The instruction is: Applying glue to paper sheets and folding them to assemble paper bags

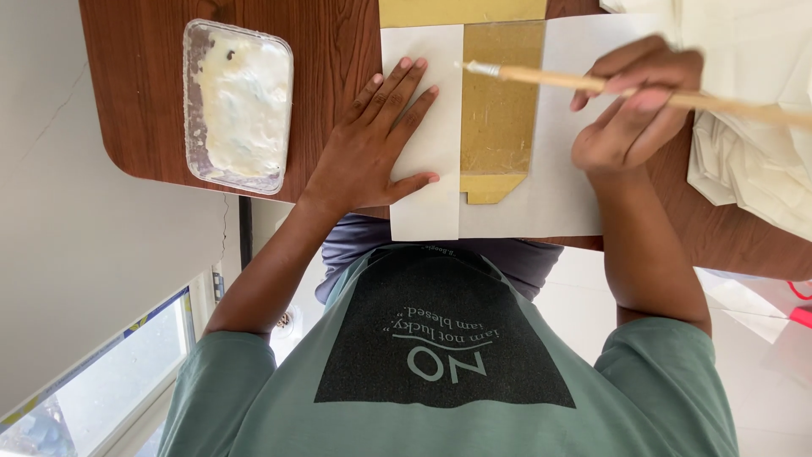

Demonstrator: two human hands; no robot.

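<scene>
My left hand point(381, 135) lies flat, fingers spread, pressing on a white paper strip point(427, 211). This strip lies along the left side of a gold card piece point(495, 127), and a larger white sheet point(562, 195) lies on the card's right. My right hand point(630, 106) grips a wooden-handled brush point(550, 79). The brush's pale bristles touch the gold card near its upper left corner.
A clear plastic tub point(238, 106) of white paste sits on the brown wooden table point(135, 85) to the left of my left hand. A pile of white folded paper point(753, 144) lies at the right. The table's near edge runs just below the sheets.
</scene>
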